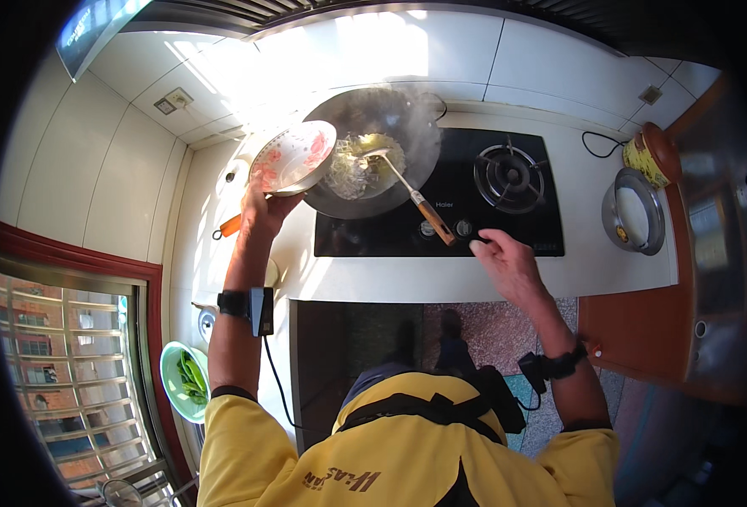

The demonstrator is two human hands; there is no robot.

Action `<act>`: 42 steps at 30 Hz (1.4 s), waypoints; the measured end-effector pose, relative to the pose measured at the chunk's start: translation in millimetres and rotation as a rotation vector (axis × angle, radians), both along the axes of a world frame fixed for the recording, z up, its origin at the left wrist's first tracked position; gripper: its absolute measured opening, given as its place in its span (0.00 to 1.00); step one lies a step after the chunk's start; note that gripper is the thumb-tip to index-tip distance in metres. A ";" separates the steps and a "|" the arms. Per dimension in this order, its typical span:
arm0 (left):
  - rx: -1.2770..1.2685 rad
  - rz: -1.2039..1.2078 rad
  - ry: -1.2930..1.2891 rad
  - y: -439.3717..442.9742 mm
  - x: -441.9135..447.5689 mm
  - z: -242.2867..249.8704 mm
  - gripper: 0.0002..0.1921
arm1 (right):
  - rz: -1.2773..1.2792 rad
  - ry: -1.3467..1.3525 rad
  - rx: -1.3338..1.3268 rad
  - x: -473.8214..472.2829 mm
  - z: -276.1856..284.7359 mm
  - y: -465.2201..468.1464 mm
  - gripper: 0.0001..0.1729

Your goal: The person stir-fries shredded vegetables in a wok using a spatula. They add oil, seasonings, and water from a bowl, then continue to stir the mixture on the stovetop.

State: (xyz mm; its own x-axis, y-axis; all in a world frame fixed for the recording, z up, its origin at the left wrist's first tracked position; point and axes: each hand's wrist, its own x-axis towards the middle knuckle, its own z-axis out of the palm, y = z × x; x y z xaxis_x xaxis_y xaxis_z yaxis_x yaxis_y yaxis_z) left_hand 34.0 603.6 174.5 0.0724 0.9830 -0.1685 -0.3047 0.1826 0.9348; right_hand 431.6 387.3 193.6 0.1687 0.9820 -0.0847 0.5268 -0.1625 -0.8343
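Note:
My left hand (264, 212) grips a white bowl with red flower decoration (294, 158), tilted over the left side of a steaming wok (421, 127). Pale shredded food (351, 171) and some yellowish food lie in the wok. A metal spatula (401, 177) rests there too, its wooden handle slanting out over the stove's front. Just right of that handle's end is my right hand (506, 260), empty, with thumb and fingers apart. An orange wooden handle (229, 226) with a ring sticks out behind my left wrist; where it joins is hidden.
The wok stands on the left of a black two-burner gas stove (373, 237); the right burner (510, 177) is bare. A metal basin (633, 212) and a yellow pot with a brown lid (652, 155) stand at far right. A green basin (169, 380) holds green vegetables at left.

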 end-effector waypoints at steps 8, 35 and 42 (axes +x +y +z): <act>-0.144 0.177 -0.228 -128.9 19.1 36.7 0.27 | 0.184 -0.301 -0.212 -45.2 -38.5 99.8 0.36; -0.316 0.783 -0.370 -378.0 -9.4 -51.0 0.28 | 0.409 -0.579 0.002 -40.2 19.0 181.4 0.14; -0.358 0.716 -0.278 -377.6 -18.5 -60.0 0.28 | 0.377 -0.499 0.091 -60.9 18.9 182.9 0.16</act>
State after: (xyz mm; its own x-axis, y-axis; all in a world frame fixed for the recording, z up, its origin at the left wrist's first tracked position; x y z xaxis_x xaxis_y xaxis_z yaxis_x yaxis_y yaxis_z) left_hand 15.5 226.0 114.5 -0.4629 0.6980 -0.5464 -0.6698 0.1283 0.7314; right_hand 370.7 570.2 212.5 -0.1923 0.9813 0.0015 0.8633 0.1699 -0.4753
